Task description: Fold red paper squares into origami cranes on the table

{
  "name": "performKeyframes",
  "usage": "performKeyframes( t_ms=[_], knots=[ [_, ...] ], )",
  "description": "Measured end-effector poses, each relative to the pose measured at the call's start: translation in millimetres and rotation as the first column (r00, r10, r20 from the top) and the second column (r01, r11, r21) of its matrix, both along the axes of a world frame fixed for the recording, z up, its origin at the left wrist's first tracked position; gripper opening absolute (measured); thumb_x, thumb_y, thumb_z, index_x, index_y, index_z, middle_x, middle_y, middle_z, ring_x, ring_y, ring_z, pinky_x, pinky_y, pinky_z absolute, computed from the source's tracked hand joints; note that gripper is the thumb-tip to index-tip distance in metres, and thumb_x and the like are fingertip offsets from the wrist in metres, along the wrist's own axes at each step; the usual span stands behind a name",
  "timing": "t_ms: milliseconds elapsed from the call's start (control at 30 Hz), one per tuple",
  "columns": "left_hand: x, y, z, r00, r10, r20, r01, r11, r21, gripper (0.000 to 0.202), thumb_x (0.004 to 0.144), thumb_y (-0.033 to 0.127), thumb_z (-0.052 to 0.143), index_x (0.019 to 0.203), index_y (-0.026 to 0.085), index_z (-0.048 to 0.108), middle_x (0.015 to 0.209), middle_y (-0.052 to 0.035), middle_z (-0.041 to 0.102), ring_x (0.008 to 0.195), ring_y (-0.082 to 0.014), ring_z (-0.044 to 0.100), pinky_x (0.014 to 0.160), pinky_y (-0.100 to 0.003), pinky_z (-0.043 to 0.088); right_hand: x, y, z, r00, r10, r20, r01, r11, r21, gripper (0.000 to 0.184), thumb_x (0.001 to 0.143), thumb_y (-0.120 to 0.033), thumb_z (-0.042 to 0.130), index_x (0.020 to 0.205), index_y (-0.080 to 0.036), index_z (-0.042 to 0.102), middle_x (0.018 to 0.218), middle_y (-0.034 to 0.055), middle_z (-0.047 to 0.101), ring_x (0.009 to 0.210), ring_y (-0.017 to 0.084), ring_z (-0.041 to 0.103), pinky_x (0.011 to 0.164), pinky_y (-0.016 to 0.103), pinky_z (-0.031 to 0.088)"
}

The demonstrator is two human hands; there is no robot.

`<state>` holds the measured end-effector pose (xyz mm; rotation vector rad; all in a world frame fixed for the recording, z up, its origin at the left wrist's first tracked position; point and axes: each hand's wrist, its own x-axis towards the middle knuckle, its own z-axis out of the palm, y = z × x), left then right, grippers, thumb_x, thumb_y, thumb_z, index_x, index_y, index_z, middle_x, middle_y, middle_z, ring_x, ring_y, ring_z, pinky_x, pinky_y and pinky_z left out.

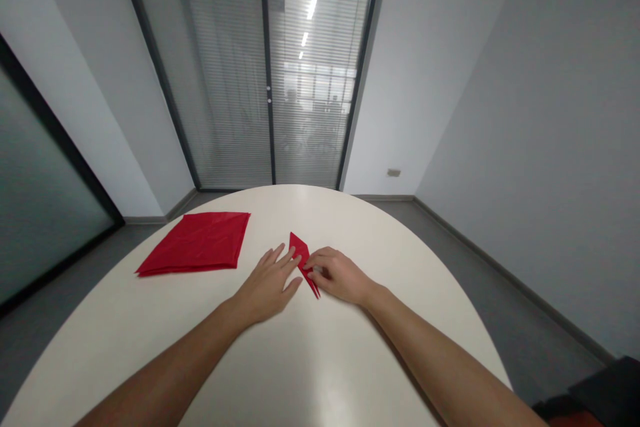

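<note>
A small folded red paper piece (299, 245), narrow and pointed at both ends, lies on the round white table (280, 360) between my hands. My left hand (270, 283) rests flat with fingers stretched out, fingertips on the paper's left edge. My right hand (337, 275) is curled, its fingers pressing and pinching the paper's right edge near the lower tip. Part of the paper is hidden under my fingers.
A stack of flat red paper sheets (197, 242) lies on the table to the far left. Behind the table are glass doors with blinds (270, 67) and grey walls. A dark object (600, 393) sits low at the right.
</note>
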<state>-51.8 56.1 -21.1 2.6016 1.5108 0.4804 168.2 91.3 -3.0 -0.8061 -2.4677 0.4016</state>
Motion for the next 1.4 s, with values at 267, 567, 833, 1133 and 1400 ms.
performKeyframes(
  t_ms=[267, 567, 833, 1133, 1400],
  knots=[
    [3.4, -1.7, 2.6, 0.998, 0.066, 0.013, -0.065, 0.996, -0.056, 0.055, 0.099, 0.041, 0.041, 0.149, 0.019, 0.041, 0.156, -0.0088, 0.042, 0.149, -0.0314, 0.028, 0.121, -0.052, 0.022, 6.0, 4.0, -4.6, 0.993, 0.03, 0.116, -0.035, 0.999, 0.04, 0.052, 0.091, -0.041, 0.064, 0.137, -0.017, 0.059, 0.139, 0.0155, 0.059, 0.135, 0.031, 0.047, 0.115, 0.05, 0.034],
    [9.1, -1.6, 4.6, 0.988, 0.146, 0.048, -0.145, 0.989, -0.029, 0.05, 0.095, 0.041, 0.049, 0.141, 0.023, 0.053, 0.149, -0.0063, 0.052, 0.144, -0.0337, 0.037, 0.12, -0.056, 0.023, 13.0, 3.7, -0.5, 0.983, 0.067, 0.171, -0.054, 0.995, -0.078, 0.07, 0.082, -0.06, 0.07, 0.141, -0.025, 0.056, 0.151, 0.0139, 0.048, 0.144, 0.038, 0.034, 0.117, 0.058, 0.025],
    [11.4, -3.7, 0.9, 0.982, 0.164, 0.097, -0.165, 0.986, 0.001, 0.059, 0.087, 0.045, 0.06, 0.142, 0.025, 0.051, 0.148, -0.0088, 0.053, 0.142, -0.0381, 0.038, 0.116, -0.062, 0.025, 10.5, 2.3, -0.5, 0.998, 0.047, 0.05, -0.041, 0.991, -0.127, 0.077, 0.077, -0.056, 0.077, 0.14, -0.021, 0.051, 0.141, 0.0154, 0.056, 0.139, 0.037, 0.04, 0.113, 0.055, 0.032],
    [9.2, -4.2, -1.4, 0.991, 0.133, 0.03, -0.132, 0.991, -0.017, 0.069, 0.082, 0.058, 0.063, 0.142, 0.026, 0.053, 0.156, -0.0134, 0.042, 0.146, -0.0398, 0.031, 0.117, -0.062, 0.022, 4.9, 14.2, -10.8, 0.987, -0.152, -0.046, 0.152, 0.988, 0.012, 0.04, 0.09, -0.026, 0.062, 0.129, -0.014, 0.059, 0.116, 0.0136, 0.067, 0.114, 0.028, 0.057, 0.104, 0.044, 0.042],
    [8.8, -3.6, 0.7, 0.992, 0.087, 0.092, -0.087, 0.996, -0.009, 0.062, 0.081, 0.053, 0.067, 0.136, 0.026, 0.057, 0.152, -0.0088, 0.048, 0.144, -0.0369, 0.037, 0.119, -0.061, 0.022, 5.1, 14.9, -13.2, 0.972, -0.208, -0.108, 0.198, 0.975, -0.1, 0.031, 0.086, -0.026, 0.07, 0.115, -0.019, 0.067, 0.102, 0.0074, 0.069, 0.1, 0.023, 0.061, 0.093, 0.039, 0.046]
  ],
)
